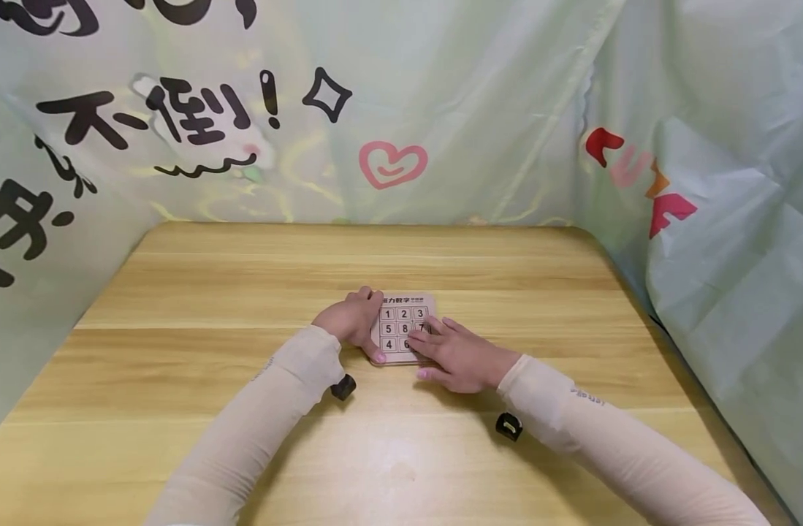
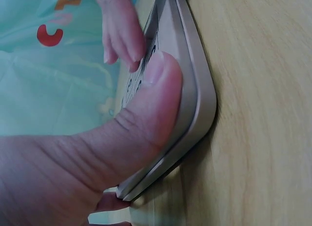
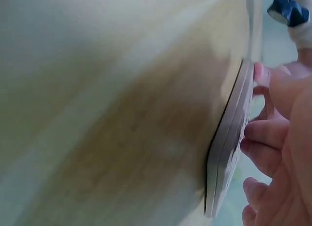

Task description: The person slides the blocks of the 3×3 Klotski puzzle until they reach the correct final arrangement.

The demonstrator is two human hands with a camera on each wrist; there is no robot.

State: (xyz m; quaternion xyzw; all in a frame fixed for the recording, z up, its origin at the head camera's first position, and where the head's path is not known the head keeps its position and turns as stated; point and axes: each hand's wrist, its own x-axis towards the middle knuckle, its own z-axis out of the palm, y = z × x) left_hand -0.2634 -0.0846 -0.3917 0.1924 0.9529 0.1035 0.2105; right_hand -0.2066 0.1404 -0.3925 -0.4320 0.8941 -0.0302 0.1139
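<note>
A pale number slide puzzle lies flat on the wooden table. Its top row reads 1, 2, 3 and its middle row 5, 8, 7; below come 4 and 6, the last square lying under a hand. My left hand grips the puzzle's left side, thumb on the near corner and fingers along the far part of that edge. Over the lower right tiles, my right hand has its fingertips on or just above the face. In the right wrist view the puzzle appears edge-on, with those fingers at its face.
The wooden table spreads around the puzzle on all sides. Printed cloth hangs behind and at both sides, with black lettering and a pink heart. A small black device is at the left wrist, another at the right.
</note>
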